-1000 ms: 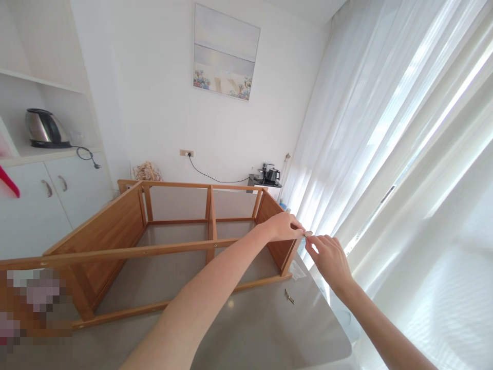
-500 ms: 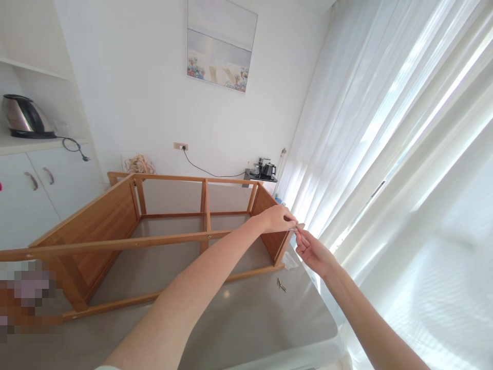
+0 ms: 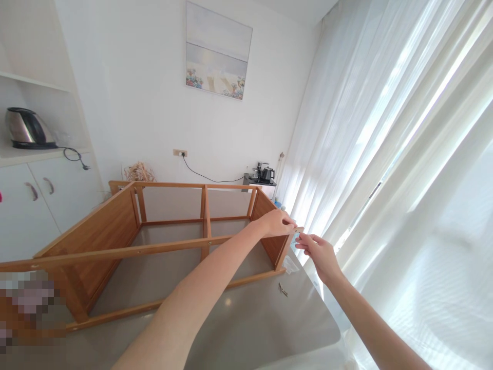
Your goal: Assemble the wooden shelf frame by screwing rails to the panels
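Note:
A wooden shelf frame (image 3: 154, 248) lies on the grey table (image 3: 246, 329). My left hand (image 3: 278, 224) is at the right end of its near top rail, fingertips pinched close to the rail's end. What they hold, if anything, is too small to make out. Just to the right, my right hand (image 3: 319, 253) has its thumb and index finger together against the same rail end, other fingers curled. Whatever sits between those fingertips is hidden. Several small metal screws (image 3: 283, 290) lie on the table below, near a clear plastic bag (image 3: 291, 264).
White curtains (image 3: 385, 154) hang along the right side, close to my right arm. A steel kettle (image 3: 27, 127) stands on the left cabinet. Behind the frame are a black kettle set (image 3: 265, 173) and a power cord. A blurred-out patch covers the frame's left end.
My right hand has shifted slightly right and down, with its fingers turned more toward the rail end. My left hand stays at the rail. The view has tilted up a little.

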Action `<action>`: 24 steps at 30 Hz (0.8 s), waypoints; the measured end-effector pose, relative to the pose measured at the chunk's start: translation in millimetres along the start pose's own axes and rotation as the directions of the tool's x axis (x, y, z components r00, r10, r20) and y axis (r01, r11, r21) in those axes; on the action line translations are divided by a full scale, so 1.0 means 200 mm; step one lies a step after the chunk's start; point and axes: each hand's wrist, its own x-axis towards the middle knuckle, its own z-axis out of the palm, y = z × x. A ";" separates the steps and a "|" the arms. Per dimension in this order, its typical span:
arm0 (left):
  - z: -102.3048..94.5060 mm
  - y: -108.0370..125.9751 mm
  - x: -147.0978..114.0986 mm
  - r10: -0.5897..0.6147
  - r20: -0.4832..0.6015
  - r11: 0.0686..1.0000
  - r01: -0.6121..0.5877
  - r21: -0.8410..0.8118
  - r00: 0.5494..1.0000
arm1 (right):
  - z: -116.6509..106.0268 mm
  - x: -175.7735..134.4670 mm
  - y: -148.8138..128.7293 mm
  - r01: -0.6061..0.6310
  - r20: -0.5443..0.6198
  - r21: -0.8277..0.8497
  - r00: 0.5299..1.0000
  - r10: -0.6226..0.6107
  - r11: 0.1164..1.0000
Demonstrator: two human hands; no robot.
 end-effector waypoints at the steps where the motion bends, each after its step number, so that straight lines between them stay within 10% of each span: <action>1: 0.00 0.00 0.00 0.014 -0.007 1.000 -0.014 -0.007 1.000 | -0.02 0.00 0.01 0.151 -0.010 -0.195 0.988 -0.156 0.969; 4: 0.01 -0.02 0.02 0.037 -0.017 0.999 -0.037 -0.017 0.999 | -0.05 0.02 0.04 0.504 0.125 -0.667 0.802 -0.585 0.549; 7: 0.01 -0.02 0.02 0.047 -0.021 0.999 -0.047 -0.009 0.999 | -0.06 0.04 0.09 0.585 0.253 -0.772 0.641 -0.724 0.248; 14: 0.01 -0.02 0.01 0.057 -0.025 0.998 -0.057 -0.008 0.998 | -0.03 0.09 0.15 0.633 0.282 -0.756 0.544 -0.790 0.167; 24: 0.01 -0.02 0.01 0.050 -0.021 0.998 -0.051 -0.027 0.999 | -0.05 0.09 0.16 0.626 0.269 -0.749 0.586 -0.764 0.217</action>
